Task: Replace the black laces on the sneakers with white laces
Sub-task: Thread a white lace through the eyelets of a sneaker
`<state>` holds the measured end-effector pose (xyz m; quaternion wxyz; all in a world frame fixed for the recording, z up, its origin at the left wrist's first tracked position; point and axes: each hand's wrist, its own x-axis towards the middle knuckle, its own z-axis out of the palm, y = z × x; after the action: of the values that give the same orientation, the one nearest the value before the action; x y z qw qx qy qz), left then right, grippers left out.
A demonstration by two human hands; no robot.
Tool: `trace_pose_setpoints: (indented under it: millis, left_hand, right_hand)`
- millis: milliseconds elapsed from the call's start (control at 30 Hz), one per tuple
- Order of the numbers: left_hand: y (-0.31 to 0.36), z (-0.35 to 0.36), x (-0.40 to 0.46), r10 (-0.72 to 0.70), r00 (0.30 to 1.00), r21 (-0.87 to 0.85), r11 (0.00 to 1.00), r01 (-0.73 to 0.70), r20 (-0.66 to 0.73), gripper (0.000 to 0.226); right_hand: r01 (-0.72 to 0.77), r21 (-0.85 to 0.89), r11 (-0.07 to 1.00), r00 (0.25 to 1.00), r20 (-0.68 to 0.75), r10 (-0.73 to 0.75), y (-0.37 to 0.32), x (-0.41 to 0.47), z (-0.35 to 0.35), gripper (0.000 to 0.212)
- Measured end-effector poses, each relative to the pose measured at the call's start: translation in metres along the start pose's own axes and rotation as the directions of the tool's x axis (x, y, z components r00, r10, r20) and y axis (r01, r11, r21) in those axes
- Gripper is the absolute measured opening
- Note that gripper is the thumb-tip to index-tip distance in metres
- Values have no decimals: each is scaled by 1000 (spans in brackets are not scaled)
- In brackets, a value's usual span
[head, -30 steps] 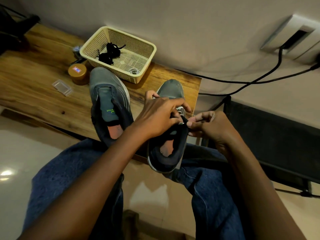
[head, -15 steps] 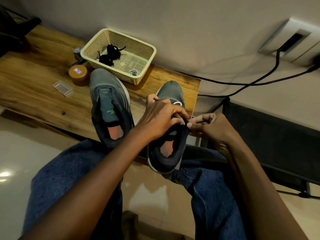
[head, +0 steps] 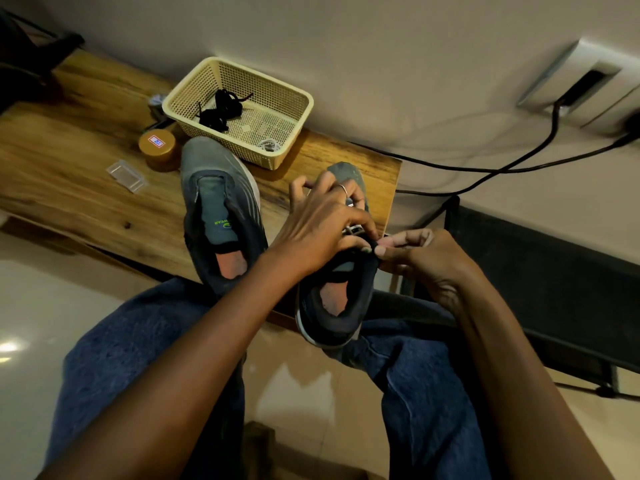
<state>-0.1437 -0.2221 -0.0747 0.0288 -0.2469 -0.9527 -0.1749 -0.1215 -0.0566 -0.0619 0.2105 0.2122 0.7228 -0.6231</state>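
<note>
Grey right sneaker (head: 341,299) at 5 o'clock on wooden worktop (head: 69,161), heel overhanging. Left hand (head: 322,226) and right hand (head: 419,258) both pinched on its white lace (head: 353,231). Unlaced sneaker (head: 218,216) beside. Black laces (head: 220,109) in basket (head: 277,98), 12 o'clock.

Both hands on the near-right sneaker (head: 337,299), table (head: 69,161) edge.
Left hand (head: 322,230) over its tongue, right hand (head: 426,261) pinching the collar; black laces (head: 220,110) bunched in basket (head: 239,76); second sneaker (head: 216,202) unlaced alongside.
</note>
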Motion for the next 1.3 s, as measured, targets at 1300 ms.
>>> trace_pose_setpoints:
  millis: [1300]
  left_hand:
    - [-2,17,0,102,992,36,994,-99,-78,15]
  right_hand:
    - [-15,85,996,999,40,12,1,-3,0,12]
